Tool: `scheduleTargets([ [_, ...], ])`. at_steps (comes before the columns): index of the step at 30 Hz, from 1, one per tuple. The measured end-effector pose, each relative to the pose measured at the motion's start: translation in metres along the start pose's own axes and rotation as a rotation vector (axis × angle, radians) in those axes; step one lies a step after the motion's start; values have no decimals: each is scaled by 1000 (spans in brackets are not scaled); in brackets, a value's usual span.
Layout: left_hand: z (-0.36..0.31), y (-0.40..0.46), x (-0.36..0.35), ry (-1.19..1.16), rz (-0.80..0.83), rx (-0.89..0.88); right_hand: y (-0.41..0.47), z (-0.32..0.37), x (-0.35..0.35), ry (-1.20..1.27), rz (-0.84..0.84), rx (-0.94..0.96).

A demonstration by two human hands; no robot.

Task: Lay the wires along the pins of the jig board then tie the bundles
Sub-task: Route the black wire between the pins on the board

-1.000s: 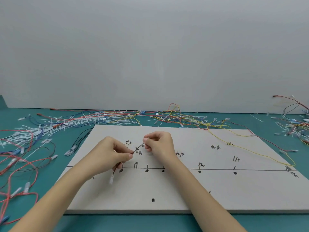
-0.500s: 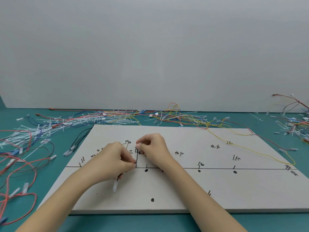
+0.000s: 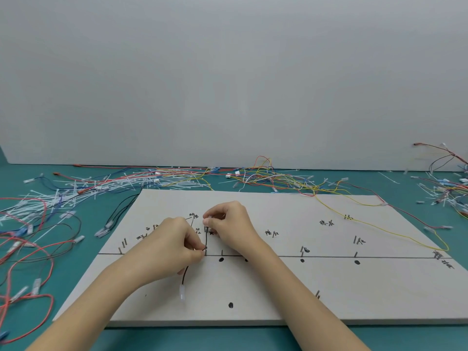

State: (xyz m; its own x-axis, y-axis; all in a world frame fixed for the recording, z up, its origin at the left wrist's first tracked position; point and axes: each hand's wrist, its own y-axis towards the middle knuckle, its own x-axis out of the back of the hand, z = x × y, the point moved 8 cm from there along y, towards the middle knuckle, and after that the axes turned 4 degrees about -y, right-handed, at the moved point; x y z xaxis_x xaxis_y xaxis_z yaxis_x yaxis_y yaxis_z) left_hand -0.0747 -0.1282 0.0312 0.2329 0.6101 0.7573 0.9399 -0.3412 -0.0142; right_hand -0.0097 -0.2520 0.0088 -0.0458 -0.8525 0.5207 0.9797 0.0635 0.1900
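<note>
A pale jig board (image 3: 329,287) lies on the teal table, marked with a black line, dots and handwriting, with short metal pins (image 3: 302,250) standing in it. A short black wire (image 3: 206,238) runs nearly upright between my hands, beside the pins near the line. My left hand (image 3: 174,245) pinches its lower part at the line; the white connector (image 3: 182,292) on its end dangles below that hand. My right hand (image 3: 226,225) pinches the wire's upper end. A yellow wire (image 3: 395,233) lies across the board's right side.
Piles of loose coloured wires and white cable ties (image 3: 121,183) cover the table behind and left of the board. Red wires (image 3: 27,252) loop at the left edge. More wires (image 3: 445,188) lie at the far right. A grey wall stands behind.
Both hands have swung the black wire from a slant to nearly upright and brought it down to the board. My right hand moved left, my left hand moved down to the line.
</note>
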Motion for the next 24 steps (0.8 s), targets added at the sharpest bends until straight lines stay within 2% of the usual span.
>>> scheduleTargets([
  [5, -11, -5, 3, 138, -54, -49, 1, 0, -2, -33, 2, -1],
  [9, -22, -16, -24, 88, 70, -32, 2, -2, -1, -12, -7, -20],
  [11, -24, -18, -28, 134, 56, -50, 2, -4, -2, -13, 14, -24],
  [15, -20, -17, -22, 10, 77, -41, 2, -4, -5, -41, 23, -26],
  [19, -10, -16, -20, -177, 79, 48, 3, -6, -8, -54, 53, -53],
  [24, -2, -15, -24, -155, 108, 129, 3, -7, -8, -83, 59, -61],
])
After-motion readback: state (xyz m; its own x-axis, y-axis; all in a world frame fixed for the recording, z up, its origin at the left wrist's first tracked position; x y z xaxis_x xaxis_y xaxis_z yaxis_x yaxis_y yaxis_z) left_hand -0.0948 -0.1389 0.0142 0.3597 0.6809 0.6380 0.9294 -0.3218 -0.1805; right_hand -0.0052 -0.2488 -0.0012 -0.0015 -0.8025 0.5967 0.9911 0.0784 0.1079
